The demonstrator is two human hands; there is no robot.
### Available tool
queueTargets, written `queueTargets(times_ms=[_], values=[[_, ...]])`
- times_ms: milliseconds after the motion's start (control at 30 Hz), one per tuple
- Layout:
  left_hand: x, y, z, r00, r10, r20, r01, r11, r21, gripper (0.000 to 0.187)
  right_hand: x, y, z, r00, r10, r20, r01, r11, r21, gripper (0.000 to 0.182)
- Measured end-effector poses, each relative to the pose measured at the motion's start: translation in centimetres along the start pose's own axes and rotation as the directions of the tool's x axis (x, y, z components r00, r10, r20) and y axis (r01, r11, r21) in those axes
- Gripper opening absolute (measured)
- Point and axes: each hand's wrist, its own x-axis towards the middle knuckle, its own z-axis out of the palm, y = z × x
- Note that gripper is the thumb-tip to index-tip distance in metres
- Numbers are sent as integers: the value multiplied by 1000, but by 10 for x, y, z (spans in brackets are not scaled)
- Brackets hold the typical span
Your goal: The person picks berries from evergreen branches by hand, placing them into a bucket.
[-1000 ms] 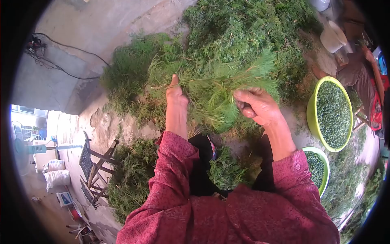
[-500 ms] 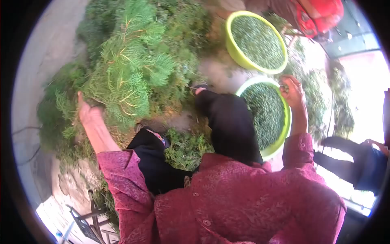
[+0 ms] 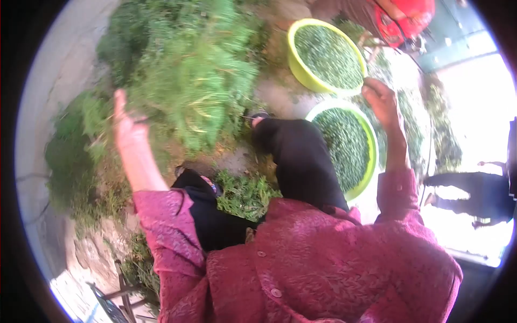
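Note:
My left hand (image 3: pixel 129 126) is at the left, with the index finger stretched out and the other fingers curled at the base of a leafy green branch (image 3: pixel 207 91). The branch is blurred and spreads to the right of that hand. My right hand (image 3: pixel 381 99) is closed in the air, beside the upper yellow-green basin (image 3: pixel 299 72) and above the lower one (image 3: pixel 370 153). Whatever its fingers hold is too hidden to name. Small green clippings (image 3: pixel 342 141) fill the lower basin, and similar clippings (image 3: pixel 328 54) fill the upper one.
Cut greenery (image 3: pixel 70 156) lies at the left, with more (image 3: pixel 245 194) between my legs. A person in red (image 3: pixel 404 21) is at the top right; another person in dark trousers (image 3: pixel 468 188) stands at the right. A chair (image 3: pixel 121 301) is at the lower left.
My left hand and the branch have shifted right. My right hand has moved slightly up and left; the green bits seen in its fingers earlier no longer show.

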Motion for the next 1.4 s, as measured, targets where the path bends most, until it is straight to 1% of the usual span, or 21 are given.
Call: queueTargets(times_ms=[33, 67, 133, 233, 267, 333, 433, 600, 700, 800, 867, 933, 1000, 1067, 1100, 1133, 1200, 1233, 1300, 1367, 1400], values=[[-5, -9, 2, 986, 130, 106, -135, 990, 39, 65, -3, -50, 20, 989, -143, -29, 146, 978, 148, 41], [-28, -8, 20, 991, 134, -14, -131, 984, 119, 66, -5, -86, 44, 963, -267, -30, 266, 933, 240, 45], [-48, -7, 41, 988, 151, -34, -143, 972, 187, 68, -32, -169, 80, 767, -639, 52, 640, 768, -10, 56], [-38, -17, 42, 1000, 18, -6, -18, 997, 70, 56, -52, -222, 155, 502, -814, 292, 862, 498, -93, 87], [-39, -16, 42, 999, 42, -22, -41, 998, 53, 56, -51, -229, 174, 473, -831, 292, 878, 473, -78, 87], [-40, -12, 39, 990, -126, 57, 131, 986, -99, 41, -42, -237, 209, 440, -861, 257, 898, 418, -136, 91], [-30, -8, 23, 974, -93, 205, 130, 976, -174, 46, -34, -244, 223, 423, -861, 281, 904, 383, -189, 83], [-29, 2, 18, 987, -61, 149, 75, 993, -89, 45, -31, -250, 232, 413, -804, 428, 908, 400, -124, 57], [-57, 22, 17, 919, 129, 373, -164, 984, 63, 61, -16, -247, 241, 409, -715, 566, 835, 544, 84, 43], [-46, 28, 2, 896, 26, 442, -88, 989, 120, 57, -9, -250, 238, 348, -667, 659, 694, 656, 297, 35], [-51, 32, -2, 907, 55, 418, -113, 987, 115, 51, -14, -259, 231, 369, -660, 654, 694, 664, 279, 33], [-56, 41, -9, 768, 14, 640, 41, 997, -72, 46, -16, -267, 224, 388, -654, 650, 694, 671, 260, 32], [-57, 43, -17, 796, -36, 604, 134, 984, -118, 44, -11, -272, 220, 482, -502, 718, 567, 804, 181, 31], [-59, 44, -16, 922, 25, 386, -30, 1000, 5, 44, 4, -265, 222, 402, -584, 706, 630, 736, 250, 34], [-61, 46, -13, 931, 19, 364, -90, 980, 179, 64, 9, -265, 219, 374, -597, 710, 660, 709, 249, 36], [-62, 40, -8, 931, 20, 364, -91, 980, 178, 64, 11, -266, 218, 343, -609, 715, 689, 680, 249, 38], [-60, 22, 3, 918, 159, 362, -315, 849, 424, 65, 7, -268, 213, 328, -641, 694, 716, 648, 260, 38], [-56, 18, 8, 865, 39, 500, -261, 886, 383, 63, 4, -269, 210, 314, -672, 670, 741, 615, 269, 39], [-63, 17, 11, 817, 12, 577, -193, 948, 253, 59, 2, -274, 206, 299, -704, 644, 766, 579, 278, 40], [-54, 11, 6, 738, -48, 673, -12, 996, 84, 46, 3, -282, 206, 255, -478, 840, 213, 876, 433, 43], [-57, 12, 9, 739, -49, 671, -12, 996, 86, 46, -6, -285, 199, 254, -479, 840, 212, 875, 435, 43]])
